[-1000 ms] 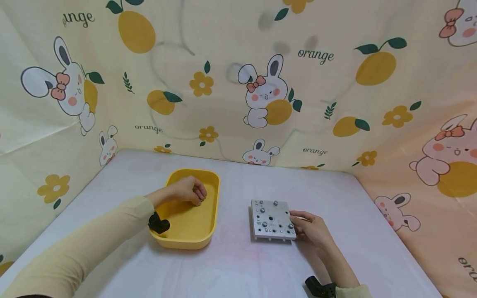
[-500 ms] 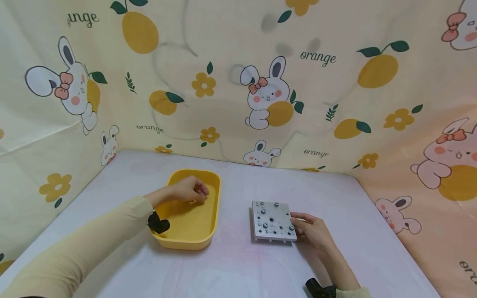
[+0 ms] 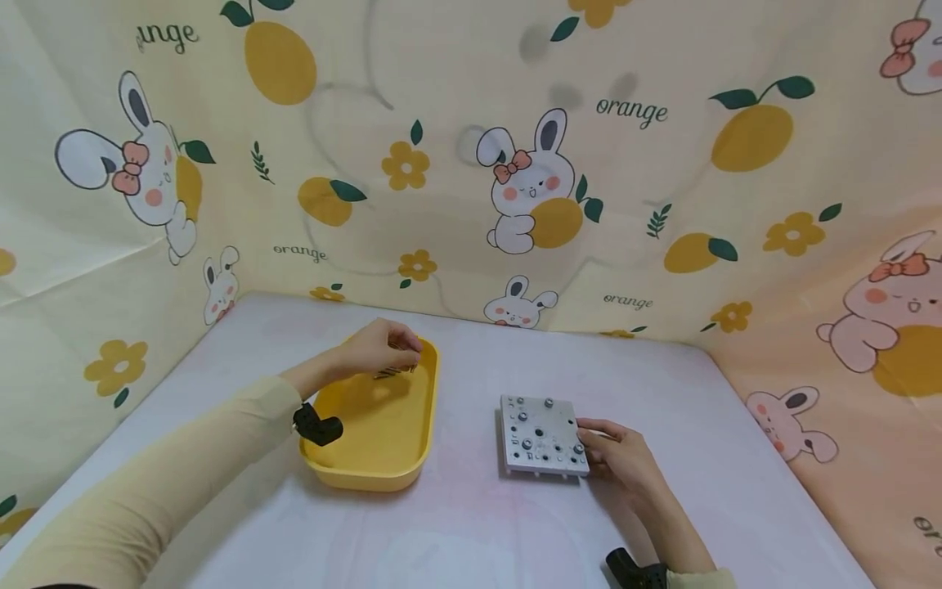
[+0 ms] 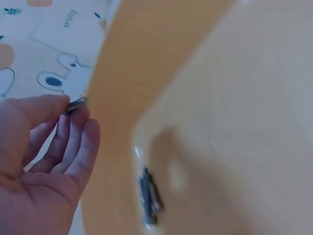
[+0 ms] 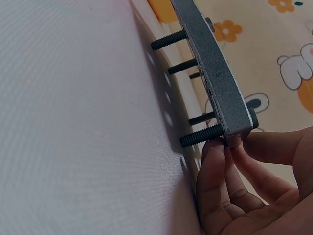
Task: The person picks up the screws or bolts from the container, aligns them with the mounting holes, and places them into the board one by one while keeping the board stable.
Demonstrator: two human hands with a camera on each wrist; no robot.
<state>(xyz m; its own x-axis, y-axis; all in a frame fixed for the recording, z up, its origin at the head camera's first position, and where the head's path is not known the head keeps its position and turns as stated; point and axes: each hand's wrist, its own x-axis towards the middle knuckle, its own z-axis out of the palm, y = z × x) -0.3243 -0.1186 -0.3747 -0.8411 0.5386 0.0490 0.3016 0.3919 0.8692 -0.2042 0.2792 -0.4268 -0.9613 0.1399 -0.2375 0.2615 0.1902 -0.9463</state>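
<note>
Left hand (image 4: pixel 44 161) cut off at 7 o'clock in the wrist view; pinched screw (image 4: pixel 76 104) mostly hidden behind fingertips. Loose screws (image 4: pixel 148 198) in yellow tray (image 4: pixel 234 122) blurred, count unclear. Right hand (image 5: pixel 254 186) cropped at 5 o'clock. Screw heads on metal plate (image 3: pixel 543 435) too small to distinguish.

Yellow tray (image 3: pixel 423 425), grey metal plate (image 3: pixel 543 438), bunny-and-orange print backdrop (image 3: pixel 625 164), pale lilac tablecloth (image 3: pixel 471 523)
</note>
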